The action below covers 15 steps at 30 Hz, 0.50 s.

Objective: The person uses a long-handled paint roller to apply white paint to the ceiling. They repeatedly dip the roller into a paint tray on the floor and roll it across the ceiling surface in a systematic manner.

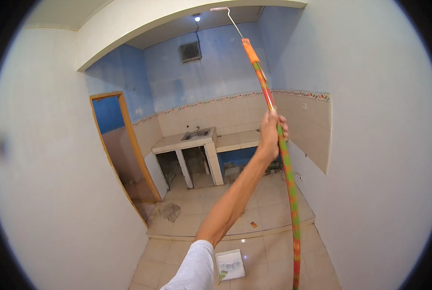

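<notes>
Running out of view at the lower edge, the red-and-green pole [289, 181] has its bottom end cut off, and the right hand is out of sight, its state impossible to tell. The left hand [274, 133] is wrapped around the pole, fingers partly hidden behind it; well above, past an orange wrapping [250, 50], the paint roller [219, 9] shows only small.
</notes>
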{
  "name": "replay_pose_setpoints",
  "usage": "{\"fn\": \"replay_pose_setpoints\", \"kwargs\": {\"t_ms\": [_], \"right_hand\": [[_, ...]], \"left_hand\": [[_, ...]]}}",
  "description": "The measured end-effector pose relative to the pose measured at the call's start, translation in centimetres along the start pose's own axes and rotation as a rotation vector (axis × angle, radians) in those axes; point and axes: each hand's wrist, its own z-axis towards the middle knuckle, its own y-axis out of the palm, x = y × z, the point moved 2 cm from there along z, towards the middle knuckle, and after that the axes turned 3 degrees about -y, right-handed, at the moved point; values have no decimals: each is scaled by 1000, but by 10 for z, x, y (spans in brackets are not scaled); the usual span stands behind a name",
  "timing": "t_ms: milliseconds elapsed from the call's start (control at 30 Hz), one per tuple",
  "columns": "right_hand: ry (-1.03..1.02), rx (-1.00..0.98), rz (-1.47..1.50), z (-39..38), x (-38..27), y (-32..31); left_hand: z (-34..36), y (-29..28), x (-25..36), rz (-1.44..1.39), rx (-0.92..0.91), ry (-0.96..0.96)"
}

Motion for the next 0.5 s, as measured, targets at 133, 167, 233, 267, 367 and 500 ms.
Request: {"fn": "replay_pose_setpoints", "kwargs": {"t_ms": [133, 167, 233, 267, 367, 500], "right_hand": [[-195, 40, 297, 73, -78, 14], [-322, 173, 260, 96, -85, 21], [-453, 217, 272, 117, -124, 19], [-461, 113, 315, 124, -151, 11], [-465, 93, 289, 137, -196, 5], [-497, 71, 315, 153, -188, 7]], "left_hand": [[8, 3, -2, 137, 22, 39], [1, 8, -8, 171, 32, 35], [-5, 11, -16, 168, 48, -2], [-7, 10, -16, 166, 65, -13], [-7, 12, -10, 165, 76, -7], [5, 7, -21, 146, 56, -26]]}}
